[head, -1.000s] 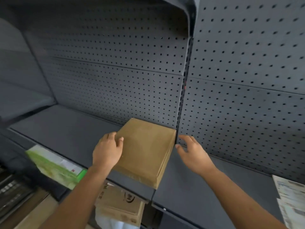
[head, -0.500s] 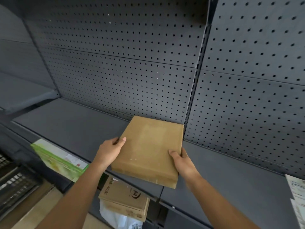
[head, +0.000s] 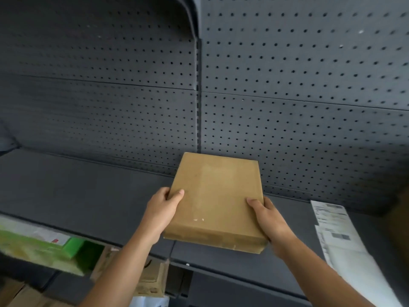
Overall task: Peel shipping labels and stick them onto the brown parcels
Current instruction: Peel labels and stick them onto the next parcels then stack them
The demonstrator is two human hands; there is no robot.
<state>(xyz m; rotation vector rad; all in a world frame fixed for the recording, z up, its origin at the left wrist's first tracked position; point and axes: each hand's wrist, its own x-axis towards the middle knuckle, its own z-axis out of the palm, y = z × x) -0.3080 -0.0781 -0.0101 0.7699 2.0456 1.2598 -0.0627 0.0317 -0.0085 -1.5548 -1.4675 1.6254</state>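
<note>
From my feed: the dark grey pegboard back wall fills the upper two thirds of the frame, split by a slotted upright just left of centre. Below it a dark grey shelf runs across the full width.

The brown parcel is at centre frame, flat side up, top face bare. Its far edge is close to the pegboard near the foot of the upright, and its near edge sticks out past the shelf's front lip. Can't tell whether the far end rests on the shelf or the whole thing is lifted; the angle hides it.

The shipping labels are white printed sheets with barcodes, lying loosely overlapped on the shelf at right of frame, well apart from the parcel.

A green carton is at lower left, below shelf level and blurred. A printed cardboard box is at lower centre, under the shelf, between the forearms.

My left hand clamps the parcel's left edge, thumb on top and fingers wrapped under. My right hand grasps the right edge near the front corner, thumb on top and fingers down the side. Both hands are loaded by the one parcel.
</note>
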